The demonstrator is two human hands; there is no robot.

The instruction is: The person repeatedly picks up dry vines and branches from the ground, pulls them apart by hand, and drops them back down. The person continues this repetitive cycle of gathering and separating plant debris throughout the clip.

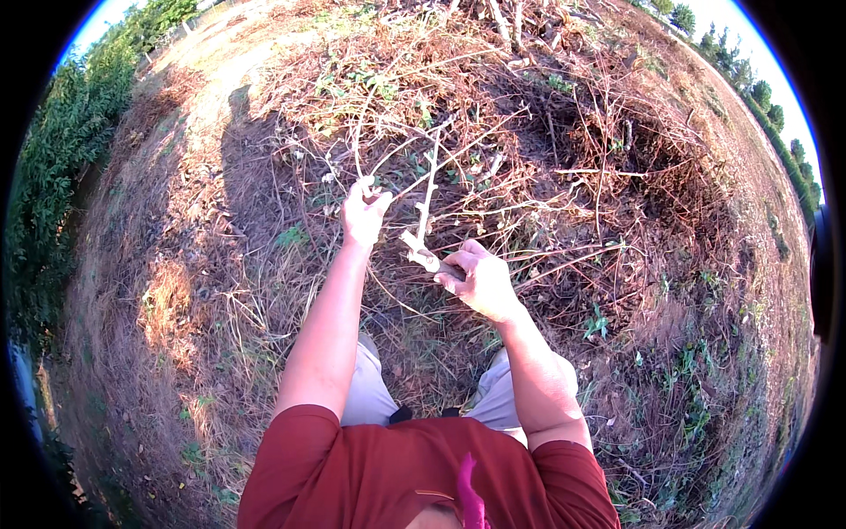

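My right hand [486,280] grips a short, thick piece of branch [423,256], whose pale, knobby end points to the left. From that end a thin, straight side shoot [431,175] with short stubs rises away from me. To its left, my left hand [363,213] pinches a thin, curved twig [357,139] between thumb and fingers. The twig bends up and away over the brush, and its far end blends into the pile. Another slender stem [462,151] runs up to the right from near my left fingers; whether I hold it too is unclear.
A wide pile of dry brush [502,99] spreads ahead, with thicker cut branches [500,23] at its far side. Dry grass and weeds [291,311] surround my legs. Leafy green trees [66,145] line the left edge. A pink strap [470,492] hangs before my shirt.
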